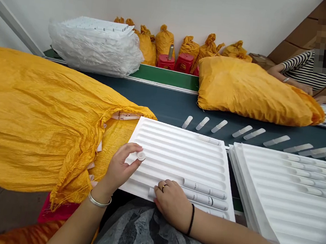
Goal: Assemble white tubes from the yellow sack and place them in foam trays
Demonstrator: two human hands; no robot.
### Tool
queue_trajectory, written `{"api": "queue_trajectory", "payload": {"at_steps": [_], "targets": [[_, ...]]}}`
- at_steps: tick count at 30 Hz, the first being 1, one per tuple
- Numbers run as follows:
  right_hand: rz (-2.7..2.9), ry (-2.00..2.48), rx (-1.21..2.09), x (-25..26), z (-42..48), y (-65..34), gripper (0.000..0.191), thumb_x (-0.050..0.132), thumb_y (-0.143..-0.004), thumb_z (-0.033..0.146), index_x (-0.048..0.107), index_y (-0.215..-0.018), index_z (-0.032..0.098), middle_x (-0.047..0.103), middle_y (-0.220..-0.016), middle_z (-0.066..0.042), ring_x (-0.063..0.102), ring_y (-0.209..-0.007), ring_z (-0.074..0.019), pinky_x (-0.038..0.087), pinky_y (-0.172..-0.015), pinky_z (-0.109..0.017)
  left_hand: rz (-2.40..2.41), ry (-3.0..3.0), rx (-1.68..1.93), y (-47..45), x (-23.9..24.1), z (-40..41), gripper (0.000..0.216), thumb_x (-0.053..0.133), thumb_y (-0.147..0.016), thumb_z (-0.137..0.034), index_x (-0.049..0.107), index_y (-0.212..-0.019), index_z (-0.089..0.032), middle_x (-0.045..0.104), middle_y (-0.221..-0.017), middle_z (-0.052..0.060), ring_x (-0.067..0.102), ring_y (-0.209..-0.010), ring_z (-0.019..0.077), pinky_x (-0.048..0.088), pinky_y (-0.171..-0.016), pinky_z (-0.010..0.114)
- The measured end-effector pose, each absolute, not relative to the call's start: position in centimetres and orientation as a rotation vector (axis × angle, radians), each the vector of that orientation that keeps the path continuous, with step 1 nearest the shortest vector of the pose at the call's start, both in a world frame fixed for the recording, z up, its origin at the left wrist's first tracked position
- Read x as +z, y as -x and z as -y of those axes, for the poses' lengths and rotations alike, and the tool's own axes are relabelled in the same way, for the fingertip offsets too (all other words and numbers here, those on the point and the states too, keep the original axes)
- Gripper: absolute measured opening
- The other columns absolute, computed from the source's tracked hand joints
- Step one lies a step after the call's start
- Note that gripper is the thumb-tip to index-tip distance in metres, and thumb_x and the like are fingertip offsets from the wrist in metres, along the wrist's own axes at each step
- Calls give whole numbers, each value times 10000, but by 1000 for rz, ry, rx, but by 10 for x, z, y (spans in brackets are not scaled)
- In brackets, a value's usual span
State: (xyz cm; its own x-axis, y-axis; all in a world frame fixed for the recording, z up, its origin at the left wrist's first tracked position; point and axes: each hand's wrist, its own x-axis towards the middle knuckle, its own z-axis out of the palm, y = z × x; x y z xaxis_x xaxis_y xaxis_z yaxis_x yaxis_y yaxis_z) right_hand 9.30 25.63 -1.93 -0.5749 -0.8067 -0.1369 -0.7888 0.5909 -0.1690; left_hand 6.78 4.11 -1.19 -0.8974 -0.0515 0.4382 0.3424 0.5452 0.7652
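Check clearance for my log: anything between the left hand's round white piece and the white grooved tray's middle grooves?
Nothing visible: right of the round white piece, the tray's middle grooves are bare; the right hand is nearer the wearer, over a printed white tube.

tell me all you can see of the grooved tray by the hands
The tray is white, plastic-looking, partly filled, and lies with its parallel grooves facing up. Printed tubes lie in its nearer grooves, another near the far right corner. Its left side overlaps the yellow sack; the right hand lies over its near edge.
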Motion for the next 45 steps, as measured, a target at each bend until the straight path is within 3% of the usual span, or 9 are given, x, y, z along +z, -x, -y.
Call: {"api": "queue_trajectory", "payload": {"at_steps": [3,7,13,20,26,31,36,42,45], "targets": [[-2660,1251,-397,-13,-264,-83,100,622,-765,181,606,-850,131,631,-857,-97,582,-800,-242,473,-704,-356,2438,399,-1238,-69,-6,-44,308,600,-832,-164,554,-1131,-219,598,-1085,55,546,-1069,172,431,-954,317],[-2622,975,-1090,7,-274,-59,218,549,-852,206,529,-1057,133,624,-860,-56,582,-721,-156,492,-680,-283,2575,643,-1154,-74,3,-45,424,552,-872,-177,459,-1283,-227,597,-1058,58,558,-1006,161,458,-886,292],[-2556,1328,-1461,19,-280,-35,342,506,-908,169,505,-1249,191,584,-1047,-91,559,-996,-170,487,-874,-316,2638,761,-875,-79,9,-49,499,549,-885,-215,416,-1362,-270,601,-978,59,564,-892,170,483,-782,302],[-2474,1524,-1400,27,-280,-27,430,460,-891,68,455,-1300,200,539,-1154,-114,527,-1097,-179,484,-931,-347,2608,662,-899,-78,19,-50,589,621,-839,-325,389,-1367,-204,594,-1149,99,551,-1061,206,462,-915,340],[-2535,1379,-1377,24,-279,-24,319,494,-912,179,486,-1230,201,613,-1042,-89,586,-946,-176,509,-833,-332,2780,633,-1101,-79,23,-47,285,501,-913,-274,539,-1183,-191,634,-973,54,587,-874,159,478,-787,289],[-2516,1107,-1333,18,-273,-23,270,510,-913,275,538,-1167,186,627,-838,-32,575,-700,-128,505,-681,-263,2688,674,-843,-80,13,-52,337,513,-906,-265,499,-1223,-150,626,-945,83,565,-877,198,475,-784,342],[-2476,1242,-1289,22,-270,-23,275,473,-930,277,532,-1176,169,652,-923,-64,604,-775,-145,499,-729,-275,2711,655,-856,-84,11,-59,419,463,-927,-289,414,-1314,-135,625,-929,97,576,-849,205,499,-752,351],[-2523,1512,-565,23,-251,7,196,585,-852,265,641,-994,142,635,-948,-124,600,-859,-220,471,-781,-327,2824,523,-947,-82,-7,-54,577,504,-897,-386,317,-1397,-168,634,-1083,108,602,-975,213,506,-831,349],[-2811,1108,-377,12,-238,56,174,603,-810,282,647,-916,151,627,-945,-123,582,-877,-239,432,-790,-320,2984,67,-755,-72,-28,-21,588,459,-904,-424,316,-1400,-143,554,-1266,140,561,-1107,223,475,-918,353]]}}
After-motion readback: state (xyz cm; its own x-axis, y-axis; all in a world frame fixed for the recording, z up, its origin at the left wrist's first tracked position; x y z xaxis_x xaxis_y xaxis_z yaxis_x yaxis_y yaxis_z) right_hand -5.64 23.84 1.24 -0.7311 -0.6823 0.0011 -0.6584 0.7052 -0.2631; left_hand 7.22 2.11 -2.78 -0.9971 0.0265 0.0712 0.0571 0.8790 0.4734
